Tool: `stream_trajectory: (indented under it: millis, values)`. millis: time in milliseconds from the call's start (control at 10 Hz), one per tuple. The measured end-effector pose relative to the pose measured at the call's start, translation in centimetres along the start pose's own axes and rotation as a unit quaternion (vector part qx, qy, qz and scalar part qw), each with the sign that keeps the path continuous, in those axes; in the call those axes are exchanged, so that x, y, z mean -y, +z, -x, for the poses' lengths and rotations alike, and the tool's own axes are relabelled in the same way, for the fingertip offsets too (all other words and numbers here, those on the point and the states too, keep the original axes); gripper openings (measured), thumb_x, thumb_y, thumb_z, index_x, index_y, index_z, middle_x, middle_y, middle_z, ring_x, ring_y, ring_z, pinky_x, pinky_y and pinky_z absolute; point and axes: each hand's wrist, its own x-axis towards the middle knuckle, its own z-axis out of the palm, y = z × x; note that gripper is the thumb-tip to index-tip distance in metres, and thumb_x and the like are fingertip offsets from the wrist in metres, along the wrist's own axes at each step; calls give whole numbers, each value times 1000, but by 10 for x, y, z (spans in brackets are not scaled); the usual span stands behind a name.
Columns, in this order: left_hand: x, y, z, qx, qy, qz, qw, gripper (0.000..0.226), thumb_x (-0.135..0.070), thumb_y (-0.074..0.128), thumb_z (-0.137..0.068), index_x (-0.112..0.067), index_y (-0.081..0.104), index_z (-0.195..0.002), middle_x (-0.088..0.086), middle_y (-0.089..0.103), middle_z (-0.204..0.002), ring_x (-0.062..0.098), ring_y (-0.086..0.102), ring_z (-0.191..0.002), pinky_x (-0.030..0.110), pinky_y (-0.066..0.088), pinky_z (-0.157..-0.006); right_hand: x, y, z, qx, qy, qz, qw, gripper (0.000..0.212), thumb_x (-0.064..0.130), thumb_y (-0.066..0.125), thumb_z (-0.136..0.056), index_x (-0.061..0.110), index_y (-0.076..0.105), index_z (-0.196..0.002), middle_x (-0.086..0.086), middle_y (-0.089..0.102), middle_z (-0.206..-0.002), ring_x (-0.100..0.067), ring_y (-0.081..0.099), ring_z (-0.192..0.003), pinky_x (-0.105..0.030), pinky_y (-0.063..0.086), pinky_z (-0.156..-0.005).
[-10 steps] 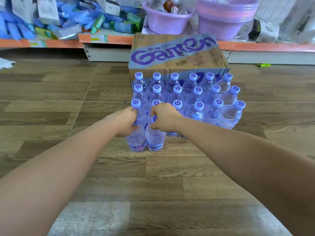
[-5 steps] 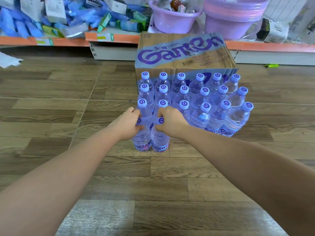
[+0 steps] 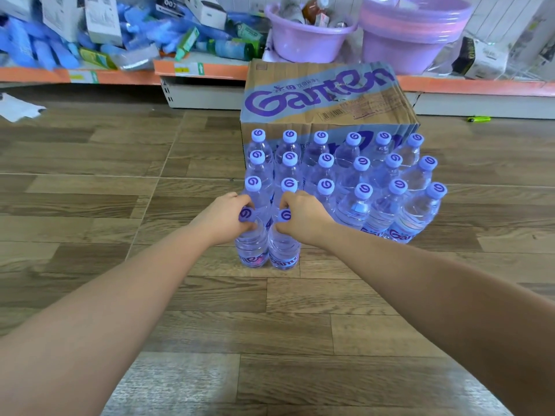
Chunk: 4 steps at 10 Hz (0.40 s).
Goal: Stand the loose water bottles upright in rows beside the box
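A brown cardboard box printed "Ganten" stands on the wooden floor. In front of it stand three rows of clear water bottles with purple caps, all upright. Two more bottles stand side by side at the near left, starting a fourth row. My left hand grips the neck of the left bottle. My right hand grips the neck of the right bottle. Both bottles rest upright on the floor, touching each other.
Behind the box runs a low orange-edged shelf with blue packets, cartons and purple plastic basins. A green lighter lies on the floor at the right. A scrap of white paper lies at the far left.
The view has shifted slightly. My hands stay on the two front bottles, which stand a little closer to the third row.
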Motion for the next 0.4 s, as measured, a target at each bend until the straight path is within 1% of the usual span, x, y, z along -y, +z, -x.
stream_trajectory:
  millis: [100,200,300,400]
  values:
    - [3,3,-1,-6,-6,5,1000,45,-33,68,-81,-15,52,-119,7,57,-111,18,48,-90,26,38,-79,1,-5,1,19,16,-14,1000,49,32,69,-82,8,51,-121,-12,48,-123,-23,49,-94,-30,43,-79]
    - [9,2,-1,26,-23,57,998,65,-29,76,-75,-17,46,-131,5,57,-120,17,51,-95,25,40,-85,-4,-16,4,85,11,5,996,61,42,68,-82,11,46,-129,-12,50,-125,-26,53,-104,-33,46,-82]
    - [24,-12,-4,94,-47,80,991,78,-23,81,-70,-15,42,-137,5,56,-128,21,58,-109,29,44,-99,-4,-52,12,50,-35,30,998,55,40,66,-84,15,48,-130,-7,52,-126,-21,54,-101,-28,43,-90]
    - [47,-16,17,169,-45,-109,978,64,-42,64,-81,-16,43,-136,4,54,-135,20,54,-120,24,41,-101,0,-108,38,-145,-82,-79,983,34,33,64,-87,18,59,-117,4,59,-108,-16,58,-82,-16,40,-74]
